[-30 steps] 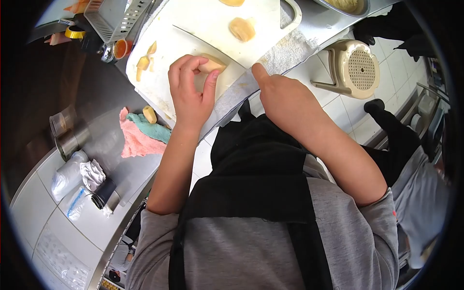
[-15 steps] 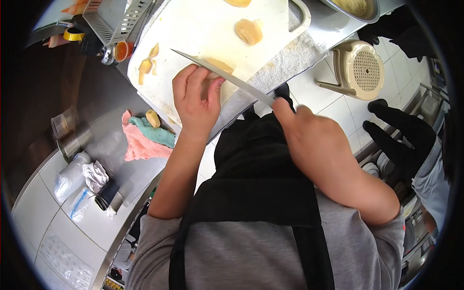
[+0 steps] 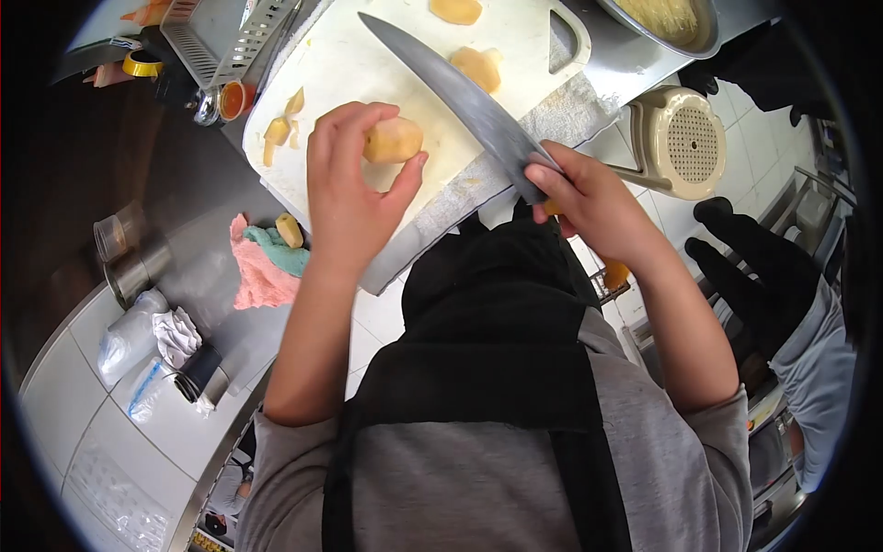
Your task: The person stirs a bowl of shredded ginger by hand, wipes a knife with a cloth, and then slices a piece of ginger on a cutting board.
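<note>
My left hand (image 3: 354,175) curls its thumb and fingers around a peeled potato (image 3: 395,141) over the white cutting board (image 3: 340,55). In my right hand (image 3: 584,198) is a large kitchen knife (image 3: 460,92), its broad blade turned flat and slanting up to the left above the board. On the board beyond the blade lie more pale potato pieces, one (image 3: 477,69) close to the blade and another (image 3: 455,9) at the top edge. Small potato scraps (image 3: 277,132) rest on the board left of my left hand.
A folded towel (image 3: 575,106) lies under the board. Pink and teal cloths (image 3: 262,267) with another potato (image 3: 289,231) sit at left. A metal bowl (image 3: 706,39) holds pale shreds. A plastic stool (image 3: 692,143) and another person's legs (image 3: 759,248) are at right.
The knife has lifted away from my left hand, moving up and right, its blade now turned flat. My left hand has raised the potato into clearer view.
</note>
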The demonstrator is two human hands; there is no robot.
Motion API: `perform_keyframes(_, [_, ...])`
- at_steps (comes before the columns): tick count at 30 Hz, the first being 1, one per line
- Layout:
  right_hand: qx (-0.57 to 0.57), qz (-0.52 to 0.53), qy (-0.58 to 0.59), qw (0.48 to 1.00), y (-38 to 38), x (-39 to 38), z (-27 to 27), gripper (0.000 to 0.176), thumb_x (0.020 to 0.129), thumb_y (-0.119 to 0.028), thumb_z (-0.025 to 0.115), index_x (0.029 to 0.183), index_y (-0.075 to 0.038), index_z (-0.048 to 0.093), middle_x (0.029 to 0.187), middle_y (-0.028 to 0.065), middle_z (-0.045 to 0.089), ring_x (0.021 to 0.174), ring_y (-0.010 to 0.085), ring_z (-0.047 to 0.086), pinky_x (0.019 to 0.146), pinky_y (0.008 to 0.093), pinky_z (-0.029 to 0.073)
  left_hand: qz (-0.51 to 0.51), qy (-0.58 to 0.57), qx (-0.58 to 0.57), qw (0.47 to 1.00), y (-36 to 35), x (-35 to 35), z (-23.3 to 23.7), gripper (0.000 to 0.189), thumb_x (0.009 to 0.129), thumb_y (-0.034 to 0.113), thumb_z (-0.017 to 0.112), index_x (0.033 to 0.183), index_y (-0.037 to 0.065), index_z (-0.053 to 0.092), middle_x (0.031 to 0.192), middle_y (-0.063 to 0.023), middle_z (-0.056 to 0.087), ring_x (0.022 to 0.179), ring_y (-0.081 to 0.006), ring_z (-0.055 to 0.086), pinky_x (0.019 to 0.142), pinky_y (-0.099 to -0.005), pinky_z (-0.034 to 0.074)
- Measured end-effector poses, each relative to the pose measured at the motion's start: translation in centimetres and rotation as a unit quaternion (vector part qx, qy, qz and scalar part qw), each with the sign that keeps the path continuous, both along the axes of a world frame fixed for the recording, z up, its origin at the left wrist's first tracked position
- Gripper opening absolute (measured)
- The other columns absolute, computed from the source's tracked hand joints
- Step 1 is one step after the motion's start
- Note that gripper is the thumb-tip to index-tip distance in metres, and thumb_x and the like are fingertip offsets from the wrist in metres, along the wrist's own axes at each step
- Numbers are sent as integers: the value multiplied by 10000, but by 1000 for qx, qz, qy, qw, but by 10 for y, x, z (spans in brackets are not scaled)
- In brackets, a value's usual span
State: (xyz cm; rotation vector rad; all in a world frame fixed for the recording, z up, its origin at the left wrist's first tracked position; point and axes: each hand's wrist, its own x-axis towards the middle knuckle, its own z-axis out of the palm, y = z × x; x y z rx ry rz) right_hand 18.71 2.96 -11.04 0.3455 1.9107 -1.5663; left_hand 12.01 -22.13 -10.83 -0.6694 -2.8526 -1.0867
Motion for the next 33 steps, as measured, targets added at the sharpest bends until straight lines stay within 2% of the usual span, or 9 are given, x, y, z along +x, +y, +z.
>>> perform_keyframes(4, [-30, -33, -58, 997, -4, -6, -2, 372, 1046, -390, 517, 1026, -33, 619, 704, 16, 605, 491, 76, 479, 490, 237, 440, -80, -44, -143, 986, -13, 3, 0, 564, 759, 143, 821, 1285, 133, 617, 1321, -130, 531, 1229, -324, 517, 1033, -428, 424])
perform_keyframes(5, [-19, -40, -63, 997, -3, -5, 0, 406, 1045, -405, 516, 1028, -14, 626, 698, 24, 606, 477, 76, 483, 477, 240, 436, -72, 9, -157, 985, -15, 8, 2, 608, 767, 246, 831, 1324, 148, 606, 1353, -126, 506, 1252, -348, 483, 1047, -478, 395])
perform_keyframes(8, [-5, -51, -72, 996, 6, 2, -8, 432, 1046, -415, 513, 1026, -1, 637, 690, 32, 605, 464, 78, 485, 460, 248, 430, 44, 84, -106, 990, -38, 24, 4, 614, 775, 265, 831, 1334, 148, 605, 1391, -132, 474, 1285, -342, 455, 1042, -477, 386])
perform_keyframes(14, [-31, -108, -56, 992, 26, 40, -53, 407, 1007, -424, 597, 986, -25, 676, 759, 15, 646, 671, 78, 640, 517, 218, 486, 130, 111, -110, 979, -96, 58, -17, 484, 809, 153, 788, 1270, 124, 642, 1380, -164, 474, 1214, -332, 460, 991, -414, 395])
perform_keyframes(21, [-19, -124, -40, 991, 38, 85, -98, 414, 1009, -426, 595, 918, -28, 671, 721, 17, 636, 615, 94, 632, 510, 238, 467, 106, 115, -86, 984, -88, 76, -16, 413, 849, 77, 742, 1248, 90, 640, 1404, -163, 432, 1292, -314, 417, 1049, -412, 389])
perform_keyframes(26, [74, -99, -87, 989, 87, 187, -123, 441, 990, -447, 619, 830, -39, 671, 640, 14, 610, 540, 79, 535, 489, 240, 435, 78, 136, -38, 987, -75, 60, -8, 398, 848, 86, 735, 1235, 89, 639, 1371, -160, 466, 1237, -326, 473, 1017, -415, 419])
perform_keyframes(28, [127, -117, -116, 978, 112, 237, -110, 409, 1002, -409, 613, 845, -36, 672, 634, 6, 594, 544, 80, 534, 481, 244, 428, 68, 149, 2, 987, -68, 49, -8, 409, 837, 94, 739, 1233, 93, 636, 1326, -154, 512, 1188, -335, 511, 977, -414, 440])
perform_keyframes(30, [132, -178, -116, 968, 113, 270, -87, 345, 1018, -348, 599, 922, -24, 666, 656, 4, 588, 557, 85, 550, 480, 248, 430, 2, 59, 46, 997, -61, 40, -12, 376, 870, 76, 717, 1236, 69, 631, 1300, -149, 533, 1172, -305, 560, 1014, -404, 457])
perform_keyframes(33, [110, -224, -63, 966, 88, 258, -34, 296, 1034, -288, 575, 1031, 1, 639, 727, 25, 619, 579, 97, 579, 491, 255, 449, -23, 69, 82, 994, -43, 28, -26, 359, 877, 87, 718, 1223, 58, 626, 1226, -145, 571, 1139, -309, 584, 968, -394, 488])
